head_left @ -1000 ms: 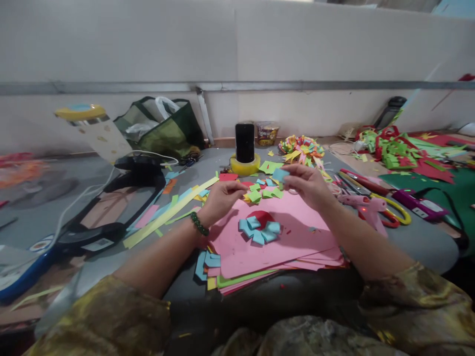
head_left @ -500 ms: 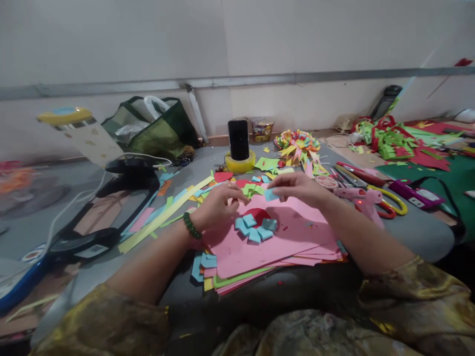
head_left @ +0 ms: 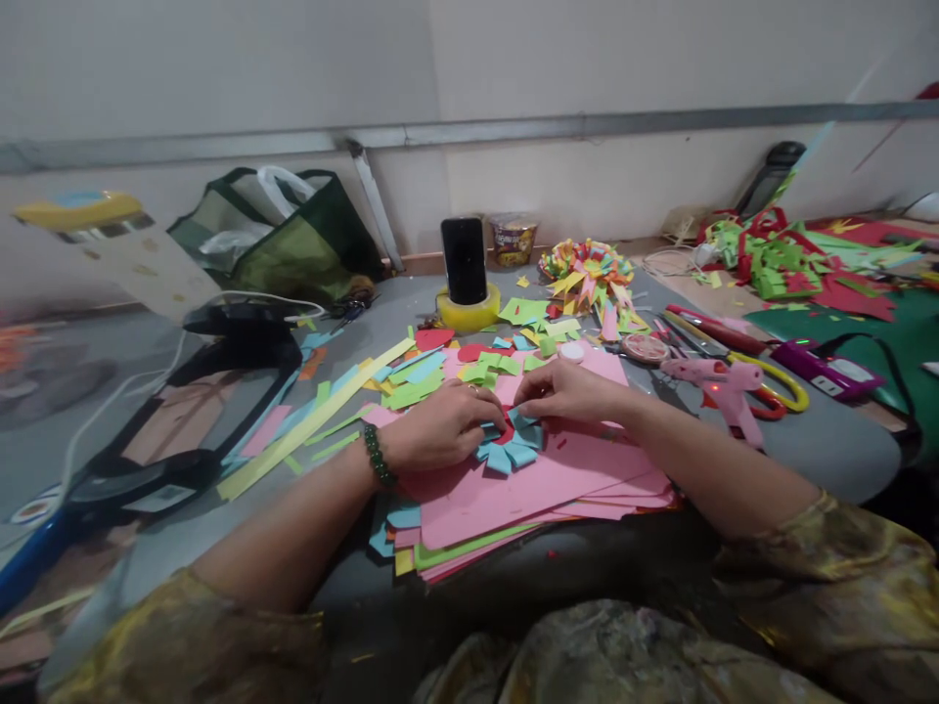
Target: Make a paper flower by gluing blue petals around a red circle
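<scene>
On a stack of pink paper sheets [head_left: 469, 508] lies a red paper disc [head_left: 506, 422] ringed by folded blue paper pieces [head_left: 512, 454]. My left hand [head_left: 459, 416], with its fingers curled, rests against the left side of this ring. From the right, my right hand [head_left: 561, 393] pinches down at the far edge of the disc. A blue paper piece [head_left: 522, 418] shows just under its fingertips. Both hands hide part of the disc, and what lies beneath my left fingertips cannot be made out.
A pink glue gun [head_left: 723, 381] and yellow-red scissors [head_left: 778, 386] lie to the right. Behind stand a phone [head_left: 464, 259] on a yellow tape roll [head_left: 469, 310] and a colourful paper rosette [head_left: 591, 274]. Paper strips [head_left: 315, 420] cover the left; a green bag [head_left: 293, 244] sits behind.
My right hand has come down and left, bringing the blue piece it held in the air onto the red disc's edge. My left hand has moved in against the ring. The view has shifted slightly.
</scene>
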Motion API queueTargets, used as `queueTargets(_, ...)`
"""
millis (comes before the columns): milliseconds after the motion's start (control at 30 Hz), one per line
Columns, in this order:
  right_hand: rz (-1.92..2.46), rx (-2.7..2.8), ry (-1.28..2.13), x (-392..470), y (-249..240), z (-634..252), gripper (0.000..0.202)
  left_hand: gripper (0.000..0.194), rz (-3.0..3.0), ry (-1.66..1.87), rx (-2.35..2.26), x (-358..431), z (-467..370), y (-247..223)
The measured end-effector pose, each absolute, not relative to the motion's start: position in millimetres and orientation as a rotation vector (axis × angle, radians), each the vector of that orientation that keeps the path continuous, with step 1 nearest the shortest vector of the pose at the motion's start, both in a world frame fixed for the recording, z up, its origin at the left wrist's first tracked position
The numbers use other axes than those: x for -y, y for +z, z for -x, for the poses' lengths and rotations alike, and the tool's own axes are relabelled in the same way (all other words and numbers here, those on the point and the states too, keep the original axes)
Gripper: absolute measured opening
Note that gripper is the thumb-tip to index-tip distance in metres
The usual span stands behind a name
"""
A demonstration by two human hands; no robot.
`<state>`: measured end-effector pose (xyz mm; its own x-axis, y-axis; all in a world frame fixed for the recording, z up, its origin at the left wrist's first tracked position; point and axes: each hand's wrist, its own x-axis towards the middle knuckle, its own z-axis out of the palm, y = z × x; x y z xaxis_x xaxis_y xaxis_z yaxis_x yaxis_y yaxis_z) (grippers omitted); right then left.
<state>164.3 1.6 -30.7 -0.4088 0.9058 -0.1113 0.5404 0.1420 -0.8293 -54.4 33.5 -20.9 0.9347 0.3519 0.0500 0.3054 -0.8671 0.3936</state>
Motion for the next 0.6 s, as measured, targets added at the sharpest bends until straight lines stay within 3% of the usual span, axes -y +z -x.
queueTargets(600, 1.528, 2.192, 0.782, 10.8, -26.3, -154.7, 0.028, 0.040, -2.653, 0.180, -0.489, -32.7, 55.1, -21.4)
